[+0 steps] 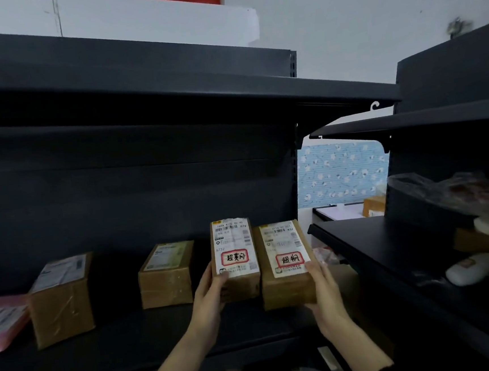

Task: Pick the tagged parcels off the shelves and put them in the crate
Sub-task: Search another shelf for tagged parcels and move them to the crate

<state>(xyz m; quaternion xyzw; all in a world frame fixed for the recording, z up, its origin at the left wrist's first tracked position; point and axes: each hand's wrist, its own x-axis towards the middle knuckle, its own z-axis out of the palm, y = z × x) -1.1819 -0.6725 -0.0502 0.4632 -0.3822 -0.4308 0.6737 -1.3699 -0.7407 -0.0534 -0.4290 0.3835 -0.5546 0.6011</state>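
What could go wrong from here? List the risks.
1. The left hand grips the left tagged parcel and the right hand the right tagged parcel, each single-handed by its near end; either may slip.
2. No crate is in view, so both may need carrying some way.

Dim, bluish light; dark shelving (136,177) swallows detail, edges bend and blur.

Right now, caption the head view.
Left hand grips left tagged parcel, right hand grips right tagged parcel at the shelf.
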